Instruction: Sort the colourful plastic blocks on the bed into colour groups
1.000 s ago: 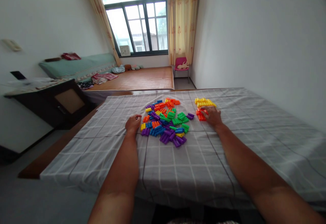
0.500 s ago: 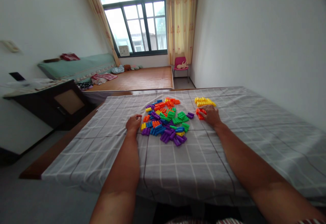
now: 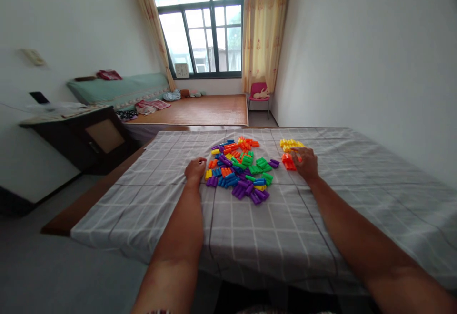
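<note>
A pile of plastic toy pieces (image 3: 246,171) in purple, blue, green, orange and yellow lies on the checked cloth, many joined side by side as short tubes. At the pile's left edge, my left hand (image 3: 194,169) rests on the cloth with its fingers curled in and no piece showing in them. To the right of the pile, my right hand (image 3: 306,162) has its fingers closed against the right side of an orange block (image 3: 288,162) of such pieces. Just behind that stands a yellow block (image 3: 290,144), partly covered by the hand.
The grey checked tablecloth (image 3: 257,238) covers the table, with a wooden edge (image 3: 59,226) at left. Beyond it are a bed (image 3: 210,107) and a pink chair (image 3: 259,93) by the window. A dark cabinet (image 3: 103,138) stands at left; a white wall (image 3: 357,57) runs along the right.
The whole view has shifted, so everything sits slightly farther right. More of the orange block shows beside my right hand's fingers. My left hand and the pile look unchanged.
</note>
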Tool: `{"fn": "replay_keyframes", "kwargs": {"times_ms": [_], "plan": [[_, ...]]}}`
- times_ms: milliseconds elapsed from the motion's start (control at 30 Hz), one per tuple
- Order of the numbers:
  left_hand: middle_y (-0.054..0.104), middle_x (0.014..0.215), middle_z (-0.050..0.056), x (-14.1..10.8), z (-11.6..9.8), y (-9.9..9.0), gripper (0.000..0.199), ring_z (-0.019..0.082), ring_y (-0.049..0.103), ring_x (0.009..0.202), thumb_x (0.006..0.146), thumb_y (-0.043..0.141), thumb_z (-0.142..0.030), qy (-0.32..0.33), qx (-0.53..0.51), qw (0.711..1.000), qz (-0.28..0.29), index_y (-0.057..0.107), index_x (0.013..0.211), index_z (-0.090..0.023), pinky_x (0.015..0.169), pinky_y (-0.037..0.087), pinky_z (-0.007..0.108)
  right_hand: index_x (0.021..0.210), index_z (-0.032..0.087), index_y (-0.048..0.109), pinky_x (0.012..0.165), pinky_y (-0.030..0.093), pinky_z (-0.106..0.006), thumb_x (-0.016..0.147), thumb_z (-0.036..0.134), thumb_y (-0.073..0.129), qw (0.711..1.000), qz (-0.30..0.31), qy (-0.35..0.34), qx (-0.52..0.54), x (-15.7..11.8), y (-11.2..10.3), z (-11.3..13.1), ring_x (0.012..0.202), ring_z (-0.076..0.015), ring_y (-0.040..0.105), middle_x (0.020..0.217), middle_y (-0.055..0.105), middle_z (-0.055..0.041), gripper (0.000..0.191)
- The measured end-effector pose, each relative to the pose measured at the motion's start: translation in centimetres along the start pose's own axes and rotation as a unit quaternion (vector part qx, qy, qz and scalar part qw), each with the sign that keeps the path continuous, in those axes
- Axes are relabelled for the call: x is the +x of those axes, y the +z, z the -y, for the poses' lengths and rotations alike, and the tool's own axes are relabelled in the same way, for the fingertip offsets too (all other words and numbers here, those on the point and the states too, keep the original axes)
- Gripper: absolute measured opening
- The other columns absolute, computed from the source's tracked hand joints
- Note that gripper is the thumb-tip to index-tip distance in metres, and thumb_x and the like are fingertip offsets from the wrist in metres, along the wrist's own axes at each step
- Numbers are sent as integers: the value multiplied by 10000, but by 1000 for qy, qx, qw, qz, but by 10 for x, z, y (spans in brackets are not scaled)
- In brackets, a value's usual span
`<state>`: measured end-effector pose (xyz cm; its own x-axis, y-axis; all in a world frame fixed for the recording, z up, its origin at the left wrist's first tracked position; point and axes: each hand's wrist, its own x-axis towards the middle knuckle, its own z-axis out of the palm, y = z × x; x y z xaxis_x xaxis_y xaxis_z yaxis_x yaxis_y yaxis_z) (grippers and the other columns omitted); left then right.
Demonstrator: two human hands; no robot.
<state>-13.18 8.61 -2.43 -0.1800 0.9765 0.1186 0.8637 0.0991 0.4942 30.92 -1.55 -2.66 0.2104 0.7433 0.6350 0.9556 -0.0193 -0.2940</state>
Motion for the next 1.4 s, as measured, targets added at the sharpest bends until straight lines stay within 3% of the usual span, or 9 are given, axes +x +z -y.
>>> {"fn": "replay_keyframes", "kwargs": {"times_ms": [133, 267, 533, 733, 933, 1000, 1133, 1267, 1400], "plan": [[742, 1087, 59, -1, 0, 1, 329, 254, 673, 958, 840, 513, -342, 14, -13, 1000, -1, 754, 1056, -284, 733, 469, 302, 1183, 209, 664, 987, 373, -402, 964, 358, 397, 990, 85, -116, 5, 10, 4, 50, 1163, -263, 514, 1226, 653, -95, 376], [737, 1110, 49, -3, -1, 1, 320, 247, 674, 969, 847, 511, -335, 10, -17, 1000, -3, 756, 1049, -292, 748, 471, 301, 1262, 238, 627, 981, 411, -378, 934, 327, 497, 947, 212, -240, 3, 34, 31, 102, 1205, -251, 503, 1306, 626, -72, 364], [749, 1075, 36, -11, -6, -2, 318, 217, 679, 964, 850, 500, -308, 2, -14, 1000, -5, 758, 1035, -301, 740, 468, 272, 1341, 149, 560, 1065, 370, -335, 950, 215, 443, 951, 270, -148, -37, 94, 111, 147, 1223, -218, 554, 1370, 586, -121, 414], [743, 1096, 21, -11, -6, -2, 322, 213, 680, 976, 862, 486, -325, 1, 2, 1000, -5, 754, 1041, -325, 756, 483, 275, 1162, 162, 645, 937, 470, -354, 797, 327, 698, 952, 289, -97, -13, 95, 113, 151, 1055, -260, 631, 1142, 688, -123, 404], [742, 1101, 13, -7, -5, -2, 322, 219, 678, 991, 854, 493, -332, 1, -1, 1000, -1, 747, 1052, -324, 771, 487, 283, 1182, 186, 638, 829, 518, -304, 715, 278, 741, 953, 239, -40, 180, 82, 57, 111, 938, -197, 637, 1097, 656, -86, 487], [744, 1096, 16, -5, -4, -2, 329, 223, 679, 992, 853, 492, -338, 0, 3, 1000, 3, 747, 1059, -317, 765, 487, 285, 1102, 172, 653, 768, 529, -318, 703, 331, 753, 944, 210, 16, 255, 72, 31, 83, 848, -190, 638, 1022, 666, -82, 442], [743, 1097, 15, -2, -4, -3, 340, 234, 680, 992, 853, 484, -359, -1, 10, 1000, 6, 745, 1067, -317, 755, 490, 292, 981, 166, 607, 680, 532, -334, 582, 509, 815, 926, 100, 179, 317, 45, -10, 9, 744, -185, 622, 888, 662, -61, 566], [742, 1097, 15, 0, -4, -4, 342, 243, 679, 991, 844, 487, -355, -1, 20, 1000, 5, 745, 1067, -322, 758, 495, 300, 845, 179, 579, 700, 536, -358, 536, 568, 802, 918, -25, 281, 279, 25, -23, -61, 766, -201, 614, 832, 640, -53, 545], [744, 1086, 26, 0, -3, -6, 351, 249, 680, 985, 840, 488, -346, 4, 31, 999, 6, 744, 1079, -316, 762, 502, 308, 882, 176, 576, 621, 542, -325, 616, 546, 739, 881, -76, 354, 305, 16, -16, -92, 719, -180, 619, 826, 634, -49, 484]]}}
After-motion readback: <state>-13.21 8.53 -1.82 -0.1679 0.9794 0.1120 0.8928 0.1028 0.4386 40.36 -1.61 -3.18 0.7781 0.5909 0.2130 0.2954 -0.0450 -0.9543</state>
